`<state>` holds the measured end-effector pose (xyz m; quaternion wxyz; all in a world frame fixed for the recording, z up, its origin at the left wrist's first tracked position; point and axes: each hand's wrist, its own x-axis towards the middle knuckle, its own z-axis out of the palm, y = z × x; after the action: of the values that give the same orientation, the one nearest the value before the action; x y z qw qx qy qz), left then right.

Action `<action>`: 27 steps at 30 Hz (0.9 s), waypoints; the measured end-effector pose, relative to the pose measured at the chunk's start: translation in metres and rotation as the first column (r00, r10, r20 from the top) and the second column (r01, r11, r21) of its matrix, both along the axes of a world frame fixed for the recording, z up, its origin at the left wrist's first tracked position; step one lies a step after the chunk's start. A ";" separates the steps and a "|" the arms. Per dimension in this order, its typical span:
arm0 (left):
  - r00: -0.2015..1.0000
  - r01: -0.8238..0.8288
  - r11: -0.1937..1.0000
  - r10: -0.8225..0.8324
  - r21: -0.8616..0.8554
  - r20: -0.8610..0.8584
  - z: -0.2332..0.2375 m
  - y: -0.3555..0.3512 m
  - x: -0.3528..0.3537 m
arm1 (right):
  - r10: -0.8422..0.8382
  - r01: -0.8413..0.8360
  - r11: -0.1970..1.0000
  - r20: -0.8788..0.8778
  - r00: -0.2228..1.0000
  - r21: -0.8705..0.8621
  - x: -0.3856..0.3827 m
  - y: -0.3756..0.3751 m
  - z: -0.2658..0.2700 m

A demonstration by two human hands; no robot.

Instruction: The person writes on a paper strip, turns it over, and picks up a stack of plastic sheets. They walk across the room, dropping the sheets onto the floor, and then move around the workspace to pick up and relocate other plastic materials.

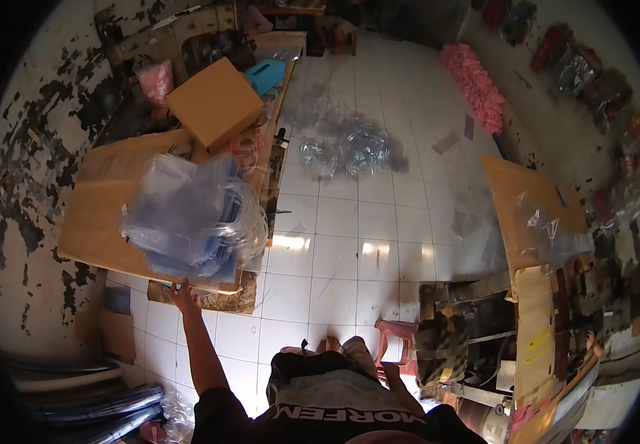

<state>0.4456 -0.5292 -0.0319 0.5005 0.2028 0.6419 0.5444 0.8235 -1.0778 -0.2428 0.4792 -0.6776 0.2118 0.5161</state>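
My left hand [182, 294] reaches to the near edge of a brown board-topped table [105, 214], its fingers apart and nothing visible in them. Just beyond it, clear and bluish plastic sheets or bags [179, 214] lie in a loose pile, with looped clear strips [246, 222] at their right side. What appears to be my right hand [391, 368] is low beside a red plastic stool [401, 340]. It is dark and small there, so its fingers and anything they hold cannot be made out.
A cardboard box [216, 103] and a blue item [266, 75] are farther back on the table. Clear plastic [357, 148] and a pink heap [475, 85] lie on the tiled floor. At right are a leaning brown board [530, 207], a cluttered bench and what resembles another hand [593, 342].
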 end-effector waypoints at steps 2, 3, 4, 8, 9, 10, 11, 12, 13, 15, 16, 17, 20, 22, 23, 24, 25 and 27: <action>1.000 -0.006 1.000 0.006 -0.001 -0.004 -0.001 0.001 0.000 | -0.003 0.003 1.000 0.003 1.000 -0.014 -0.001 0.001 0.006; 1.000 -0.012 1.000 0.012 -0.001 -0.008 -0.001 0.000 0.000 | -0.003 0.003 1.000 0.003 1.000 -0.015 0.000 0.002 0.007; 1.000 -0.011 1.000 0.011 -0.003 -0.008 0.000 0.000 0.000 | 0.002 -0.002 1.000 -0.005 1.000 -0.007 0.000 0.002 0.008; 0.999 0.020 1.000 -0.021 -0.021 -0.028 -0.001 0.000 -0.004 | 0.026 -0.027 1.000 0.057 0.998 0.015 0.006 0.011 0.028; 0.999 0.030 0.999 -0.032 -0.035 -0.042 -0.002 0.001 -0.007 | 0.019 -0.020 1.000 0.076 0.997 0.012 0.013 0.013 0.034; 0.999 0.029 0.999 -0.031 -0.035 -0.044 -0.001 0.002 -0.009 | 0.003 -0.006 0.997 0.039 0.999 0.079 0.031 0.013 0.030; 0.993 0.073 0.995 -0.078 -0.063 -0.086 0.001 0.003 -0.012 | -0.053 -0.020 0.968 0.282 0.958 0.250 0.044 0.011 0.026; 0.984 0.115 0.989 -0.127 -0.095 -0.127 0.002 0.001 -0.015 | 0.053 -0.151 0.970 0.436 0.898 0.193 0.071 0.024 0.045; 0.983 0.113 0.989 -0.125 -0.099 -0.130 0.008 -0.005 -0.019 | 0.159 -0.271 0.956 0.572 0.805 0.115 0.101 0.027 0.066; 0.960 0.212 0.965 -0.236 -0.158 -0.153 0.031 -0.015 -0.021 | 0.008 -0.111 0.987 0.659 0.752 0.114 0.140 0.059 0.150; 0.960 0.210 0.965 -0.234 -0.156 -0.154 0.016 -0.012 -0.036 | 0.144 -0.297 0.952 0.741 0.656 0.077 0.166 0.061 0.194; 0.928 0.202 0.971 -0.148 0.128 -0.342 -0.013 -0.007 -0.065 | 0.026 -0.260 0.952 0.801 0.599 0.164 0.177 0.081 0.253; 0.556 0.072 0.867 0.376 0.493 -0.741 0.070 -0.031 -0.057 | -0.081 -0.391 0.906 0.972 0.220 0.164 0.192 0.121 0.430; 0.778 0.122 0.646 0.409 0.754 -0.476 0.204 -0.052 -0.009 | -0.295 -0.577 0.797 0.948 -0.116 0.178 0.190 0.128 0.533; 0.777 0.232 0.529 0.404 0.816 -0.483 0.273 -0.070 0.015 | -0.322 -0.514 0.840 0.922 -0.214 0.175 0.164 0.134 0.593; 0.889 0.228 0.321 0.317 0.919 -0.331 0.319 -0.080 0.029 | -0.373 -0.525 0.839 0.855 -0.361 0.144 0.151 0.136 0.637; 0.936 0.320 -0.017 0.162 0.947 -0.313 0.362 -0.085 0.028 | -0.465 -0.557 0.818 0.731 -0.500 0.139 0.136 0.139 0.677; 0.996 0.038 -0.250 0.093 0.967 -0.015 0.451 -0.122 0.068 | -0.690 -0.647 0.723 0.289 -0.663 0.241 0.093 0.151 0.755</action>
<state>0.5134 -0.6515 0.4191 0.1067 0.5277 -0.0128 0.8426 0.9165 -0.9264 0.5120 0.5595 -0.4048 -0.5473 -0.4728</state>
